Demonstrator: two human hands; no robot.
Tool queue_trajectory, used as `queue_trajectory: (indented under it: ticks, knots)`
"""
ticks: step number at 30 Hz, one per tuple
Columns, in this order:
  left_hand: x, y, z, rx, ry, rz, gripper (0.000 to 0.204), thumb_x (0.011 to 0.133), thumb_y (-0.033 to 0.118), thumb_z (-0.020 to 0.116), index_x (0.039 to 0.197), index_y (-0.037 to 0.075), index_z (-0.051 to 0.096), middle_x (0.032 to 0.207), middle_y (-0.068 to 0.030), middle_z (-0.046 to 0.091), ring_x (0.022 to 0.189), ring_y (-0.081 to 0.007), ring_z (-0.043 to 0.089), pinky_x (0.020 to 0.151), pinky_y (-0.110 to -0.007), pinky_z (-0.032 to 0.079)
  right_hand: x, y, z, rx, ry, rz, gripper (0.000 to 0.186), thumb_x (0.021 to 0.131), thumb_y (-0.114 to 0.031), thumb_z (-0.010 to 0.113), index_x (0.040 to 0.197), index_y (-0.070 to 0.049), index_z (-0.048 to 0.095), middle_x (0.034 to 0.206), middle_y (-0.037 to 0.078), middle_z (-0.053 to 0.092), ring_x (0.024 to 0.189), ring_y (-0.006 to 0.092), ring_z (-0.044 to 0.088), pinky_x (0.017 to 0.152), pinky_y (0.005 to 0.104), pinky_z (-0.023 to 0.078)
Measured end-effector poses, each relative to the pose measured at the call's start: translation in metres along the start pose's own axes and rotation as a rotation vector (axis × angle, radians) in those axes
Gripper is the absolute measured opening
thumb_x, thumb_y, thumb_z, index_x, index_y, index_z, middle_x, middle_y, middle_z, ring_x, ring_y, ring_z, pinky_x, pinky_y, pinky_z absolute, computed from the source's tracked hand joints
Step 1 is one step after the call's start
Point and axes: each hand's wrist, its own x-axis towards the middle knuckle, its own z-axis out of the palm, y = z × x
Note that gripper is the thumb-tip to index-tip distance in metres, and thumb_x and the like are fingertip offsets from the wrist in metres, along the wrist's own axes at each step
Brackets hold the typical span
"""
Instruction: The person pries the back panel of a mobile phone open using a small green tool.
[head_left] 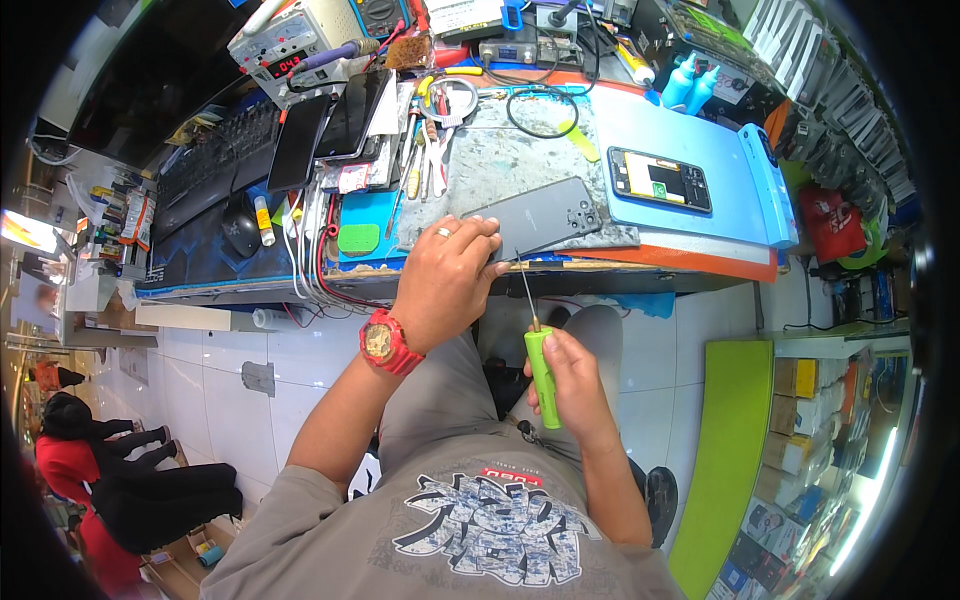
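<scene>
Green-handled screwdriver (541, 372) beside grey phone (540, 218).

Phone repair shop, small stall type. Bench (690, 262) is crowded w/ repair gear: bench power supply (285, 45) w/ red digit readout at back left, worn grey work mat (520, 160), blue mat (650, 125), tweezers & small hand tools (425, 150) in a row, looped cables (540, 105), blue squeeze bottles (690, 85). Several phones lie about: dark ones (325, 125) stacked at left, one w/ lit screen (660, 180) on the blue mat, one back-up (535, 218) at bench front. Right wall has racks of packaged accessories (850, 110); boxed stock on shelves (810, 420) lower right. White tile floor (230, 390), ppl seated at far left (110, 470), so open to public.
</scene>
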Motion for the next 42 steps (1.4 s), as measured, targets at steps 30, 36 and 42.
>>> queue_trajectory:
  ticks: [30,36,42]
  knots:
    - [-0.0026,-0.0078,0.0011,-0.020,0.011,0.049,0.021,0.093,0.012,0.080,0.111,0.003,0.076,0.129,-0.0120,0.076,0.123,-0.0337,0.070,0.115,-0.054,0.049,0.0009,-0.0044,-0.0037,-0.014,0.014,-0.027,0.051,0.116,-0.042,0.056,0.145,0.000,0.061,0.091,0.007,0.068,0.060,0.0121,0.065,0.052,0.0280,0.052]
    - [-0.0039,-0.0090,0.0017,-0.001,-0.004,0.056,0.023,0.093,0.015,0.080,0.112,0.002,0.075,0.130,-0.0122,0.075,0.125,-0.0315,0.069,0.117,-0.054,0.048,0.0015,-0.0041,-0.0046,-0.011,0.016,-0.028,0.051,0.116,-0.043,0.056,0.145,0.000,0.061,0.091,0.007,0.068,0.060,0.0122,0.065,0.052,0.0279,0.052]
    - [-0.0035,-0.0076,0.0004,-0.027,0.002,0.036,0.022,0.092,0.011,0.081,0.111,0.002,0.075,0.129,-0.0123,0.076,0.123,-0.0339,0.070,0.114,-0.053,0.050,0.0028,-0.0031,-0.0053,-0.006,0.018,-0.029,0.051,0.116,-0.043,0.056,0.145,-0.001,0.061,0.092,0.007,0.068,0.060,0.0123,0.065,0.052,0.0280,0.052]
